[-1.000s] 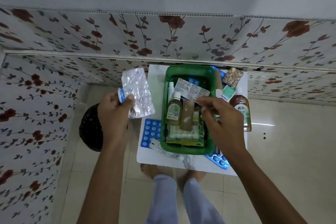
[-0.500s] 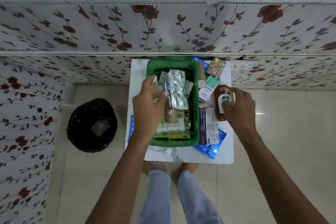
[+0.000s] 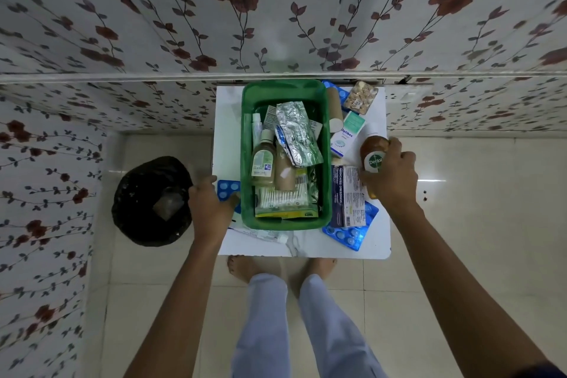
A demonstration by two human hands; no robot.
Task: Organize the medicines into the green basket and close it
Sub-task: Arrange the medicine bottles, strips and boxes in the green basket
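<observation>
Since half a second ago the left hand has left the crinkled silver foil blister strip lying in the green plastic basket and dropped to the blue blister pack just left of the basket, fingers curled onto it; whether it is gripped yet, cannot tell. The right hand is wrapped around the brown antiseptic bottle with the green round label, now tilted up off the small white table. Judgement: two more items about to go in. The basket sits mid-table, open, fairly full of bottles, tubes and packets; no lid visible.
</observation>
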